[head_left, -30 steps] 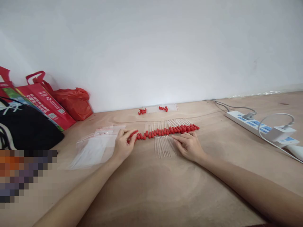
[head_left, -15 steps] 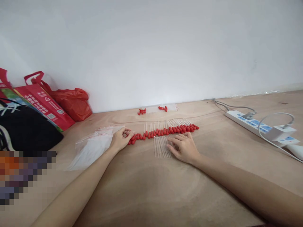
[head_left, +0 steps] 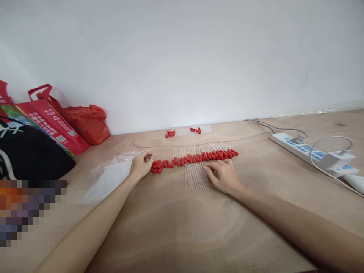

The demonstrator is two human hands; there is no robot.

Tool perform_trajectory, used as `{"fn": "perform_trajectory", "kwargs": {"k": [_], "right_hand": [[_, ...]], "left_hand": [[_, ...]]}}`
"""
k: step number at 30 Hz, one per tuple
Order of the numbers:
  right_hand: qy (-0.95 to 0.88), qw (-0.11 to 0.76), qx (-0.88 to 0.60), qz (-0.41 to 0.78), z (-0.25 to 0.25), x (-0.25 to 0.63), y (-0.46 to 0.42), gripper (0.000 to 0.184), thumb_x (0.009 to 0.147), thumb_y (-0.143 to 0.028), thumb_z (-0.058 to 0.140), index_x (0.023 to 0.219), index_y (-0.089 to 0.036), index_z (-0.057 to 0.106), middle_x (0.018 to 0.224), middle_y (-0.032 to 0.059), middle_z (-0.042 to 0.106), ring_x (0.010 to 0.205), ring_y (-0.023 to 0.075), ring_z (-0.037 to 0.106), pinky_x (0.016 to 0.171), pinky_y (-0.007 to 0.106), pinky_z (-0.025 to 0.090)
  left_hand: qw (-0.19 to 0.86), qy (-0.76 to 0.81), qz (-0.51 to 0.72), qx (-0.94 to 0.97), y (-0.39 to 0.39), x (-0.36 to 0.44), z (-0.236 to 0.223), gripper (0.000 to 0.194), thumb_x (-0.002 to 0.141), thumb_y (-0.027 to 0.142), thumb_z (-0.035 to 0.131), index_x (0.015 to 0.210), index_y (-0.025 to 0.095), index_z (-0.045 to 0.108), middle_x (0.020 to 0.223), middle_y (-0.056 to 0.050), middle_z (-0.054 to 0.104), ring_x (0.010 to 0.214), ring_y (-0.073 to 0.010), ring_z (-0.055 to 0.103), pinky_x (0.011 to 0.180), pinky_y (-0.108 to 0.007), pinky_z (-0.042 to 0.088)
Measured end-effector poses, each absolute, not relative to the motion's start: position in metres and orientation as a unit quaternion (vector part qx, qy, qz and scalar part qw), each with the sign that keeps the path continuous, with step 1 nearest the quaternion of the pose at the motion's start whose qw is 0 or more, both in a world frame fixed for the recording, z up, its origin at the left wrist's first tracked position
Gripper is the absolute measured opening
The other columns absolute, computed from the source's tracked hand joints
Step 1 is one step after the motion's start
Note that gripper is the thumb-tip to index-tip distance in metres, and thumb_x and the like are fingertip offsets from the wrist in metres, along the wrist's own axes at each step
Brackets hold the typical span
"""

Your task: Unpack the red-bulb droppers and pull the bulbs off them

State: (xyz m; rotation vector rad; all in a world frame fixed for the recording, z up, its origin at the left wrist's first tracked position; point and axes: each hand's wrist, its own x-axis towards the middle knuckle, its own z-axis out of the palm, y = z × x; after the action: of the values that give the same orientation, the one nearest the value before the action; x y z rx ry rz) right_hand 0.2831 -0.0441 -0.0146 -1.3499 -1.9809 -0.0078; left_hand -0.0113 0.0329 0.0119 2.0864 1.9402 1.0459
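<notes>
On the pale brown wooden table, a long row of red teardrop-shaped bulbs crosses the middle of the frame, with slim transparent tubes reaching up from many of them toward the wall. Left of centre, the left hand has its thumb and fingers curled together beside a small cluster of loose red bulbs at the row's left end; whether anything is pinched there cannot be told. Right of centre, the right hand sits just below the row, thumb and forefinger at the right edge of a second set of clear narrow tubes; its grip cannot be made out either. Flat transparent zip bags lie left of the left hand, and a white power strip stands at the right.
</notes>
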Motion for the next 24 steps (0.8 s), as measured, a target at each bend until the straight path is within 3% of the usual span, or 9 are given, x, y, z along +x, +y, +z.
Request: {"fn": "perform_trajectory", "kwargs": {"k": [5, 10, 17, 24], "right_hand": [[-0.748, 0.387, -0.538, -0.011, -0.014, 0.284, -0.042, 0.023, 0.083, -0.031, 0.044, 0.078, -0.022, 0.065, 0.062, -0.0016, 0.064, 0.061, 0.0117, 0.054, 0.068, 0.031, 0.023], [-0.729, 0.410, -0.548, -0.026, -0.015, 0.288, -0.040, 0.024, 0.082, -0.032, 0.044, 0.075, -0.022, 0.064, 0.060, -0.0014, 0.063, 0.058, 0.0119, 0.053, 0.067, 0.030, 0.024], [-0.710, 0.428, -0.560, -0.010, -0.017, 0.295, -0.035, 0.021, 0.080, -0.031, 0.046, 0.074, -0.022, 0.064, 0.058, -0.0013, 0.063, 0.058, 0.0131, 0.053, 0.069, 0.032, 0.025], [-0.711, 0.428, -0.557, -0.016, -0.019, 0.295, -0.034, 0.020, 0.079, -0.030, 0.047, 0.075, -0.022, 0.065, 0.057, -0.0011, 0.062, 0.058, 0.0131, 0.053, 0.070, 0.033, 0.026]], "left_hand": [[0.019, 0.630, 0.335, 0.700, 0.030, 0.001, 0.019, 0.026, 0.072, 0.041, 0.049, 0.076, 0.019, 0.061, 0.071, -0.002, 0.063, 0.063, -0.0164, 0.053, 0.060, -0.027, 0.040], [-0.057, 0.562, 0.252, 0.786, 0.024, 0.035, 0.023, 0.022, 0.068, 0.042, 0.056, 0.072, 0.022, 0.061, 0.083, -0.004, 0.059, 0.086, -0.0229, 0.051, 0.078, -0.035, 0.038], [-0.036, 0.530, 0.146, 0.835, 0.023, 0.042, 0.022, 0.027, 0.063, 0.048, 0.060, 0.071, 0.022, 0.059, 0.089, -0.004, 0.055, 0.089, -0.0252, 0.049, 0.080, -0.040, 0.036], [-0.060, 0.520, 0.237, 0.819, 0.022, 0.042, 0.023, 0.017, 0.069, 0.034, 0.059, 0.060, 0.020, 0.062, 0.089, -0.005, 0.059, 0.090, -0.0239, 0.052, 0.081, -0.039, 0.038]]}}
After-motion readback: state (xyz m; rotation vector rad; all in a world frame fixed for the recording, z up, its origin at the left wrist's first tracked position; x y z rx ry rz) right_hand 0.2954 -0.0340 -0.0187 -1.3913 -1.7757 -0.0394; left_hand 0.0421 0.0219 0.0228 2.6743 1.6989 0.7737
